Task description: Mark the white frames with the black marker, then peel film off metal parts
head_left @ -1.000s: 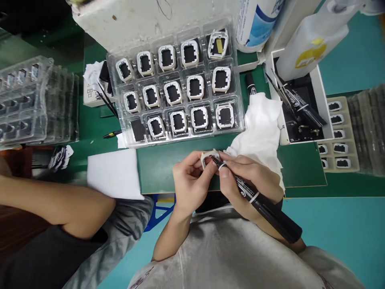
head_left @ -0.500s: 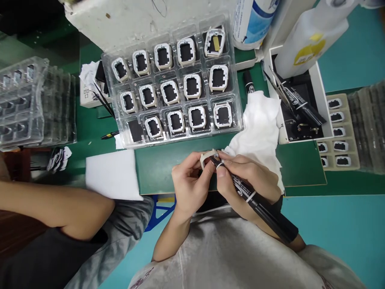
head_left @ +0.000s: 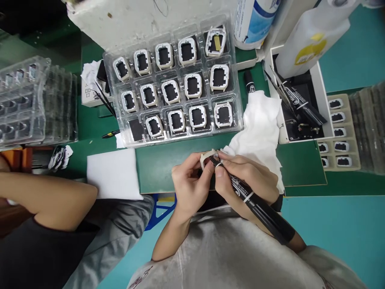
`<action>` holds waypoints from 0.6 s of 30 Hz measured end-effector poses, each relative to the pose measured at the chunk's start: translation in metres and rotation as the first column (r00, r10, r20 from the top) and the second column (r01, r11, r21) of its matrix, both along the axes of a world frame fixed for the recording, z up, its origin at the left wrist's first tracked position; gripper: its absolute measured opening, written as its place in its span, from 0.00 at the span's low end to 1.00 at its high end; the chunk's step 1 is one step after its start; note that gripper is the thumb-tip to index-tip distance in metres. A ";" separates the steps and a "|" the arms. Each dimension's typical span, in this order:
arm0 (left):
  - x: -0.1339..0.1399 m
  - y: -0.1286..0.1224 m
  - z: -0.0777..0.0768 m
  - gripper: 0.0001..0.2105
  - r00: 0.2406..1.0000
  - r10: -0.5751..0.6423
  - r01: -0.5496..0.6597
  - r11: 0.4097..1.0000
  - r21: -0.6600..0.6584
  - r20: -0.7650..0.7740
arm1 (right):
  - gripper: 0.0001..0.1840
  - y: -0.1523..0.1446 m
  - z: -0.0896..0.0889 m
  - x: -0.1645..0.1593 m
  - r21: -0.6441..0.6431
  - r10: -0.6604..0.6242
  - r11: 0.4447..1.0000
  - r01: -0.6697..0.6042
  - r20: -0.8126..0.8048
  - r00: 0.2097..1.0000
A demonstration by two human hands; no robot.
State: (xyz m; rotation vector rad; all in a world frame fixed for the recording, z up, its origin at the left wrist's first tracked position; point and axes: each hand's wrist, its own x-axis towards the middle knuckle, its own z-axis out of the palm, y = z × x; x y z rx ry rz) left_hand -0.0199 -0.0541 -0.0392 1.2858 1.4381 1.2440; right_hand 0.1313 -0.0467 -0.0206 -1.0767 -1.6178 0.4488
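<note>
Between the thumb and fingers of my left hand (head_left: pixel 191 182) is a pale watch case frame (head_left: pixel 208 153), tilted on its side near the table's front edge. My right hand (head_left: pixel 248 176) is closed around a black marker pen (head_left: pixel 258 206), whose tip end reaches the inside of the frame. The exact contact of the tip is hidden by my fingers. Behind my hands, a clear plastic tray (head_left: pixel 177 138) holds rows of similar frames; its front left pocket (head_left: pixel 136 130) shows only a dark bottom.
A white cloth (head_left: pixel 255 128) lies right of my hands, a folded white cloth (head_left: pixel 112 172) left. An open box (head_left: pixel 326 108) holds tweezers, markers and a bottle (head_left: pixel 311 44). Stacked trays (head_left: pixel 60 108) stand at left. A co-worker's arm (head_left: pixel 60 196) is beside me.
The marker has swung slightly, its rear end shifting a little left and down. The co-worker's arm has drawn left. My left hand and the frame stay nearly still.
</note>
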 end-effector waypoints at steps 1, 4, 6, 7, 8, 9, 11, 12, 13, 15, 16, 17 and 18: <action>0.000 0.000 0.000 0.04 1.000 -0.001 0.001 1.000 0.004 -0.004 | 0.15 -0.001 0.000 0.000 -0.010 -0.005 1.000 0.004 -0.012 1.000; 0.000 0.001 0.001 0.05 1.000 0.002 -0.002 1.000 -0.010 -0.010 | 0.15 -0.001 0.000 0.000 -0.035 0.008 0.999 -0.010 -0.035 0.999; 0.000 0.002 0.003 0.05 1.000 0.009 -0.008 0.999 -0.036 0.021 | 0.15 -0.001 -0.001 0.000 -0.048 0.015 0.999 -0.017 -0.043 0.999; 0.000 0.003 0.003 0.05 0.999 0.012 -0.009 0.999 -0.050 0.051 | 0.14 0.000 -0.002 0.000 -0.053 0.002 0.999 -0.005 -0.057 0.998; 0.000 0.004 0.004 0.05 0.996 0.012 -0.007 0.998 -0.064 0.085 | 0.13 0.000 -0.003 0.000 -0.056 -0.017 0.998 0.012 -0.077 0.997; 0.000 0.004 0.006 0.05 0.993 0.012 -0.002 0.997 -0.082 0.120 | 0.12 0.001 -0.005 0.000 -0.059 -0.034 0.998 0.028 -0.100 0.994; 0.000 0.006 0.008 0.07 0.985 0.015 0.006 0.993 -0.121 0.172 | 0.11 0.001 -0.008 0.000 -0.070 -0.048 0.997 0.038 -0.153 0.987; -0.001 0.007 0.009 0.07 0.983 0.018 0.009 0.990 -0.143 0.185 | 0.12 0.001 -0.009 0.000 -0.069 -0.042 0.997 0.031 -0.175 0.984; -0.001 0.007 0.010 0.08 0.981 0.024 0.007 0.987 -0.162 0.193 | 0.12 0.001 -0.010 0.000 -0.074 -0.035 0.997 0.022 -0.190 0.981; -0.002 0.009 0.012 0.09 0.978 0.035 0.005 0.982 -0.188 0.205 | 0.14 0.001 -0.011 0.001 -0.085 -0.028 0.996 0.011 -0.207 0.978; -0.002 0.010 0.013 0.10 0.977 0.037 0.005 0.981 -0.196 0.212 | 0.14 0.001 -0.011 0.001 -0.085 -0.023 0.996 0.005 -0.211 0.977; -0.002 0.010 0.014 0.10 0.975 0.039 0.006 0.979 -0.202 0.217 | 0.15 0.001 -0.011 0.001 -0.085 -0.017 0.996 -0.001 -0.213 0.977; -0.002 0.011 0.015 0.11 0.974 0.041 0.006 0.979 -0.205 0.222 | 0.15 0.001 -0.011 0.001 -0.081 -0.013 0.997 -0.005 -0.219 0.976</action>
